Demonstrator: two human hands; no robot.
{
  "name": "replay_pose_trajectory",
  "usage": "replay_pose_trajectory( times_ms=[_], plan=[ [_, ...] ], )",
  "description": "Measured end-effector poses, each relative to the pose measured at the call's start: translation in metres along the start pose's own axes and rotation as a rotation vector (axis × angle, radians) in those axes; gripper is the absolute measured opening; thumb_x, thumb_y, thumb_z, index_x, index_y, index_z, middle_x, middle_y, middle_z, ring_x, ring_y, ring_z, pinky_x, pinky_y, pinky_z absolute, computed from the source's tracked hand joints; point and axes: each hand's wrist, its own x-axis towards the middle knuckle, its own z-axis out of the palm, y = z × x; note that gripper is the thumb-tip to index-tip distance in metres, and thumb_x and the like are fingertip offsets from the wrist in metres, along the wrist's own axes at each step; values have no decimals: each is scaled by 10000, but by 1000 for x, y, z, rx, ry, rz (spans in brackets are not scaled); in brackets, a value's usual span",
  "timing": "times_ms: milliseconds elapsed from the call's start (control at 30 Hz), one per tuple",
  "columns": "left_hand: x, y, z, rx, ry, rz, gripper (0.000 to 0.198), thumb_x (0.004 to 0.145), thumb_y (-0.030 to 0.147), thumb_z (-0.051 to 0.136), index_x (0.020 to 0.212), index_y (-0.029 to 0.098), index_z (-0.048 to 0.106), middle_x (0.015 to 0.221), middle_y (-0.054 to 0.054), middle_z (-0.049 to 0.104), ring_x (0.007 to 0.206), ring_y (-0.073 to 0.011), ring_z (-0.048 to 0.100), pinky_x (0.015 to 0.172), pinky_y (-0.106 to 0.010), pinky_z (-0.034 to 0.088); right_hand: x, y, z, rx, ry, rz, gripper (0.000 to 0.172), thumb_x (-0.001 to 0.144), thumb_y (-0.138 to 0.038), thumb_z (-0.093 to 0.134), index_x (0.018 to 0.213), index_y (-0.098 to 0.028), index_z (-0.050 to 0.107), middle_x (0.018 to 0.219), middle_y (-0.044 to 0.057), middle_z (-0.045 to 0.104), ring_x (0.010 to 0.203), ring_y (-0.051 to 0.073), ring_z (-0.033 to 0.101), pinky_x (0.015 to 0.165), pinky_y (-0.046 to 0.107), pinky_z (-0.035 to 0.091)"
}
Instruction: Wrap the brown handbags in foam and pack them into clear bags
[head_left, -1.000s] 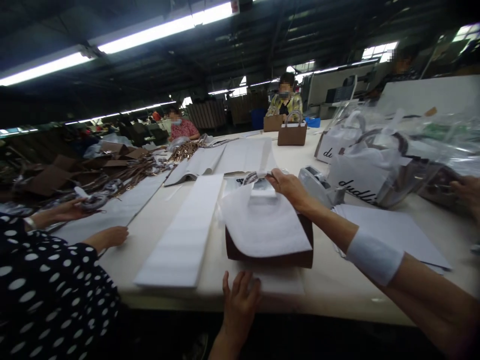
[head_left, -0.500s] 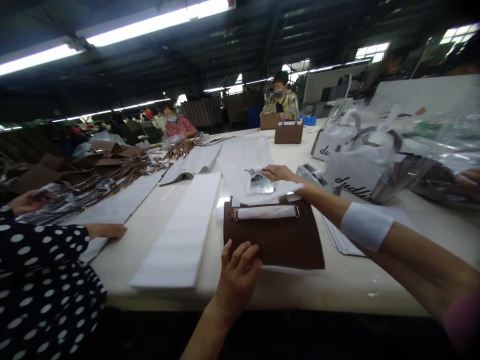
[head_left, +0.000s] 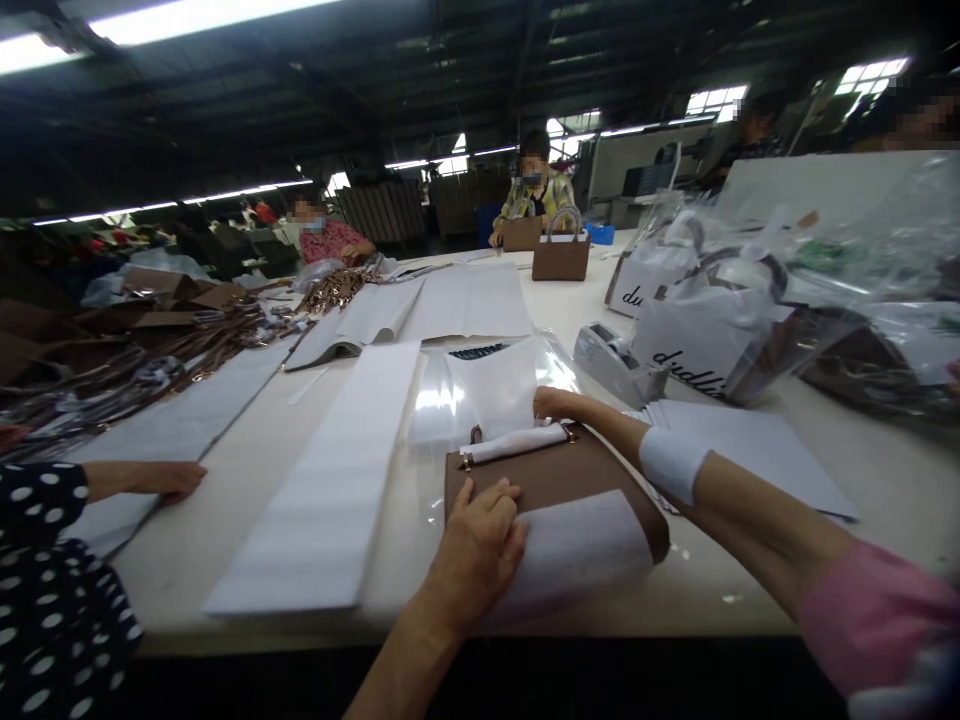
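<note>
A brown handbag (head_left: 551, 480) lies on the table in front of me, its handle (head_left: 517, 441) wrapped in white. My left hand (head_left: 480, 545) rests on the bag's near side with its fingers apart. A white sheet (head_left: 592, 545) covers the bag's lower right part beside that hand. At the bag's top edge, just beyond the handle, my right hand (head_left: 555, 403) has its fingers curled downward. Whatever they hold, if anything, is hidden. Clear, shiny plastic (head_left: 442, 400) with dark print spreads out beyond and to the left of the bag.
A long white stack (head_left: 322, 490) lies left of the bag. To the right are a tape dispenser (head_left: 619, 362), white sheets (head_left: 750, 450) and a wrapped bag (head_left: 705, 340). A co-worker's hand (head_left: 176, 480) rests at left. Another brown handbag (head_left: 561, 258) stands farther back.
My right hand has come down from beyond the bag to its top edge. The silvery packet near it no longer shows. The bag is turned slightly, and the white sheet now shows on it.
</note>
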Motion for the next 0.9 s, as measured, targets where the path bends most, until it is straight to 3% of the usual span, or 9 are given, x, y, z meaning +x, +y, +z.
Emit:
replay_pose_trajectory(
  times_ms=[133, 233, 333, 400, 500, 567, 633, 700, 900],
  plan=[
    [3, 0, -1, -23, -5, -34, 77, 822, 162, 447, 807, 197, 514, 1121, -56, 605, 1137, -204, 501, 1011, -533, 306, -55, -6, -33, -37, 92, -51, 247, 886, -268, 436, 1031, -141, 590, 991, 88, 626, 845, 168, 606, 776, 321, 496],
    [-1, 2, 0, -12, -17, -21, 85, 818, 153, 450, 804, 202, 517, 1096, -44, 615, 1119, -210, 514, 1004, -533, 316, -121, -24, -42, -36, -60, -649, 257, 859, -263, 484, 1074, -166, 586, 1041, 69, 629, 1028, 173, 553, 915, 306, 446],
    [11, -3, -12, -17, 34, 23, 35, 819, 206, 487, 812, 212, 521, 1056, -35, 619, 1065, -188, 544, 970, -434, 390, -164, -34, -31, -157, -169, -737, 395, 847, -332, 516, 1175, -113, 530, 1192, 105, 551, 1185, 210, 438, 1018, 368, 365],
    [40, -14, -31, 36, 219, 51, 159, 814, 311, 522, 935, 207, 521, 1126, -67, 579, 1094, -193, 516, 964, -392, 394, -171, -34, -23, -177, -178, -701, 433, 846, -356, 516, 1198, -103, 513, 1229, 109, 522, 1210, 210, 409, 1034, 371, 347],
    [112, -31, -63, 313, 421, 43, 604, 746, 537, 547, 1190, 146, 426, 1298, -148, 441, 1248, -307, 333, 1036, -542, 192, -166, -31, -20, -165, -204, -692, 436, 861, -377, 489, 1206, -110, 504, 1244, 84, 513, 1205, 193, 414, 1051, 343, 325],
    [163, -37, -76, 418, 123, 69, 626, 741, 611, 494, 1117, 110, 501, 1146, -166, 558, 1113, -339, 467, 928, -530, 327, -162, -30, -23, -156, -215, -670, 423, 864, -378, 482, 1196, -117, 510, 1249, 73, 509, 1196, 191, 422, 1054, 334, 320],
    [197, -34, -77, 420, -109, 147, 474, 751, 588, 497, 861, 142, 613, 819, -82, 656, 784, -244, 605, 725, -370, 454, -161, -30, -24, -144, -256, -628, 432, 860, -388, 483, 1198, -121, 507, 1261, 69, 498, 1196, 197, 421, 1053, 338, 320],
    [206, -20, -68, 409, -221, 238, 392, 806, 502, 468, 658, 164, 602, 608, -21, 612, 575, -157, 568, 576, -261, 423, -162, -29, -23, -122, -303, -587, 455, 853, -387, 489, 1223, -123, 485, 1274, 70, 485, 1207, 200, 409, 1053, 340, 320],
    [125, 33, -16, 436, -284, 432, 133, 827, 228, 457, 777, 181, 571, 751, -5, 619, 584, -137, 560, 502, -236, 372, -168, -25, -11, 26, -243, -557, 444, 840, -387, 513, 1212, -146, 490, 1221, 82, 527, 1202, 189, 409, 1036, 346, 325]
  ],
)
